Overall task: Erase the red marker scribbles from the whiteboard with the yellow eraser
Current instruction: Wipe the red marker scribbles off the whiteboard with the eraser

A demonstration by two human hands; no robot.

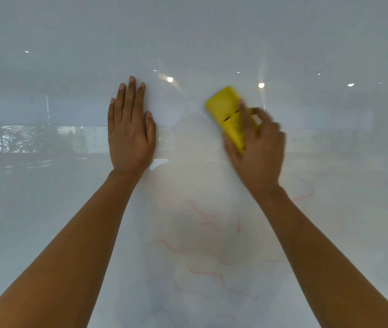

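Right hand grips yellow eraser against whiteboard; left hand rests flat, fingers straight. Upper area appears wiped; faint red scribbles remain below, unfinished.

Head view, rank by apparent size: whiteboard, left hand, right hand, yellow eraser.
1. whiteboard: fills the frame.
2. left hand and right hand: look alike, so not ranked; the right is blurred.
3. yellow eraser: smallest, though the right hand covers part of it.
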